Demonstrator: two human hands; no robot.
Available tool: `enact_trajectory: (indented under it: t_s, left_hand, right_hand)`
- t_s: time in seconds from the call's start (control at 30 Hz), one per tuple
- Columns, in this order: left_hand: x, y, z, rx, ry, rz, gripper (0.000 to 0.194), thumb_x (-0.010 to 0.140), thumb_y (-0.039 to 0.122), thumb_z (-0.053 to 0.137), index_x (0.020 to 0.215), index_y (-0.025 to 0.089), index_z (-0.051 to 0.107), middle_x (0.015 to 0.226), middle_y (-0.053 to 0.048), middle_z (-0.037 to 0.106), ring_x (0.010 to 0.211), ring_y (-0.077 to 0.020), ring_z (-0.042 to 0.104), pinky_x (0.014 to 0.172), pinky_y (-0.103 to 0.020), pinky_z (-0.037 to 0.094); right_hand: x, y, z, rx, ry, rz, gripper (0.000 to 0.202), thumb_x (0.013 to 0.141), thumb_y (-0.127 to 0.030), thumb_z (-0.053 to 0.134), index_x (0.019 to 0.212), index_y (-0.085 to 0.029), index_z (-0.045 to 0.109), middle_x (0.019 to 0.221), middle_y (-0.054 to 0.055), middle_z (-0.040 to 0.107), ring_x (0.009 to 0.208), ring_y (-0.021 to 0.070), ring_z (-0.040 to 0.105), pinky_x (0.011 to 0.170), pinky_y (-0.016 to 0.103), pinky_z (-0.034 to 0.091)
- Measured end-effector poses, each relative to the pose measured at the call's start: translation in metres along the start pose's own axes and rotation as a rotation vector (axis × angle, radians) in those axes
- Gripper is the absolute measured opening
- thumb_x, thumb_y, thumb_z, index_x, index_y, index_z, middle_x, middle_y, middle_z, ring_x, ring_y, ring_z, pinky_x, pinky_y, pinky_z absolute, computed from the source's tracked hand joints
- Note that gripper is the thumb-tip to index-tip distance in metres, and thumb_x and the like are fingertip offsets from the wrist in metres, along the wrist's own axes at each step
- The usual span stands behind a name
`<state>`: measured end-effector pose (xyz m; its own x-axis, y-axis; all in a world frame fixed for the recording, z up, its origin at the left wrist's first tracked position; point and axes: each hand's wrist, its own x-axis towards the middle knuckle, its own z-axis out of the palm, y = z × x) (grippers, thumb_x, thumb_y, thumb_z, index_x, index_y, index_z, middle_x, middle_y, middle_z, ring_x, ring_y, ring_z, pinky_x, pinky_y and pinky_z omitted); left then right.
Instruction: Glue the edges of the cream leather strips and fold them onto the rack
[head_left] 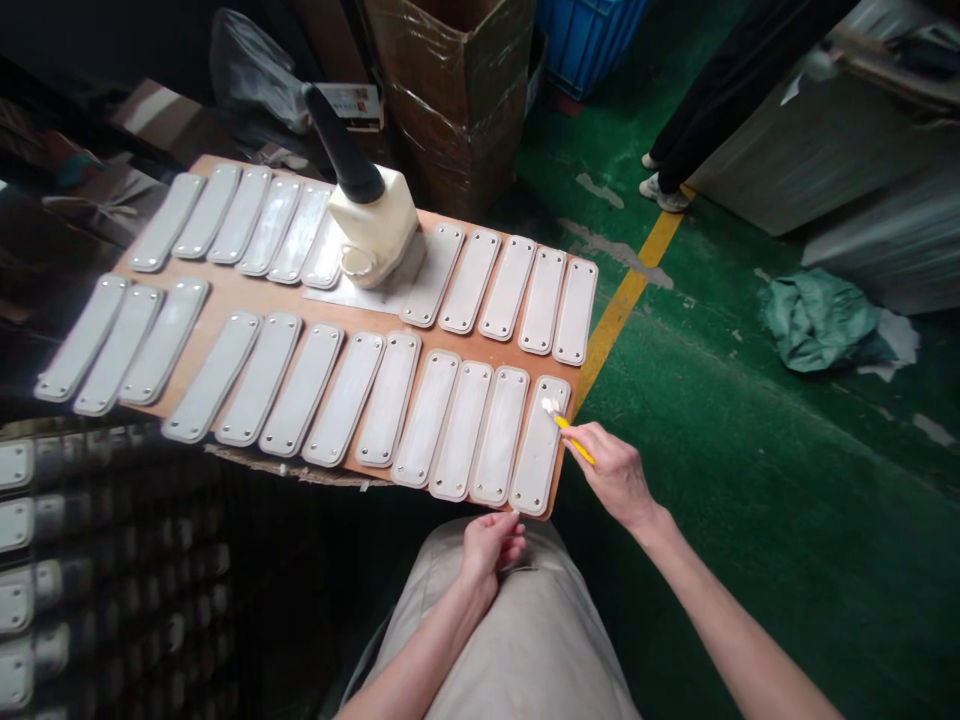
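Note:
My right hand [611, 475] grips a small brush [576, 440] with a yellow handle. White, wet-looking paste on its tip touches the upper part of the rightmost light-grey strip [540, 450] in the near row. That strip is rounded, with a rivet-like dot at each corner. Below its near end, at the board's edge, my left hand [491, 545] has thumb and forefinger pinched together; whether they hold anything is unclear. Several similar strips lie in two rows on the brown board [495, 350]. Some strips look shinier than others.
A cream plastic bottle [379, 225] with a black upright neck stands among the far strips. Behind it is a tall cardboard box [465, 100]. Stacked strips [15, 525] sit at lower left. A person's legs [705, 100] and a green bag [817, 320] are at right.

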<state>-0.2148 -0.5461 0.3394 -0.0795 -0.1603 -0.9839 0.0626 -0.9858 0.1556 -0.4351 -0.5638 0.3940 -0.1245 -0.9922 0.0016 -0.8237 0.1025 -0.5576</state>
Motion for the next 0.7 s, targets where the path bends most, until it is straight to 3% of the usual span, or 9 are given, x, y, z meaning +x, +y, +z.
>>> enact_trajectory:
  t_s: [0.2, 0.27, 0.37, 0.57, 0.7]
  left_hand:
    - [0.001, -0.002, 0.0, -0.045, -0.025, -0.002, 0.02, 0.072, 0.023, 0.077, 0.075, 0.009, 0.063, 0.069, -0.008, 0.069, 0.045, -0.0079, 0.059, 0.041, -0.015, 0.045]
    - [0.001, -0.003, -0.001, -0.047, -0.03, 0.001, 0.019, 0.073, 0.023, 0.076, 0.075, 0.009, 0.063, 0.068, -0.007, 0.069, 0.045, -0.0077, 0.059, 0.04, -0.015, 0.045]
    - [0.002, -0.004, -0.001, -0.029, -0.028, 0.015, 0.018, 0.074, 0.022, 0.076, 0.075, 0.01, 0.063, 0.067, -0.006, 0.068, 0.045, -0.0076, 0.059, 0.04, -0.014, 0.044]
    - [0.002, -0.004, -0.001, 0.009, -0.016, 0.035, 0.022, 0.071, 0.025, 0.078, 0.075, 0.01, 0.063, 0.067, -0.006, 0.068, 0.046, -0.0072, 0.059, 0.042, -0.015, 0.046]
    - [0.003, -0.004, -0.002, -0.007, -0.031, 0.03, 0.023, 0.07, 0.025, 0.079, 0.075, 0.01, 0.063, 0.069, -0.007, 0.068, 0.047, -0.0077, 0.059, 0.044, -0.016, 0.047]
  right_hand:
    - [-0.08, -0.048, 0.009, 0.115, -0.194, -0.033, 0.025, 0.098, -0.022, 0.043, 0.111, -0.023, 0.063, 0.092, 0.007, 0.068, 0.081, 0.0195, 0.066, 0.073, 0.031, 0.054]
    - [-0.094, -0.059, 0.006, 0.166, -0.238, -0.014, 0.023, 0.098, -0.022, 0.043, 0.109, -0.023, 0.064, 0.091, 0.006, 0.068, 0.078, 0.0186, 0.066, 0.069, 0.03, 0.054]
    - [-0.084, -0.058, 0.0, 0.222, -0.216, 0.03, 0.022, 0.098, -0.024, 0.045, 0.109, -0.024, 0.063, 0.093, 0.005, 0.068, 0.08, 0.018, 0.066, 0.07, 0.029, 0.054]
    - [-0.025, -0.025, 0.003, 0.111, -0.018, 0.026, 0.025, 0.098, -0.026, 0.044, 0.113, -0.024, 0.064, 0.097, 0.007, 0.067, 0.089, 0.02, 0.065, 0.081, 0.032, 0.052]
    - [-0.051, -0.037, 0.014, 0.097, -0.11, -0.011, 0.023, 0.097, -0.022, 0.047, 0.109, -0.023, 0.066, 0.093, 0.006, 0.068, 0.084, 0.0197, 0.066, 0.077, 0.031, 0.052]
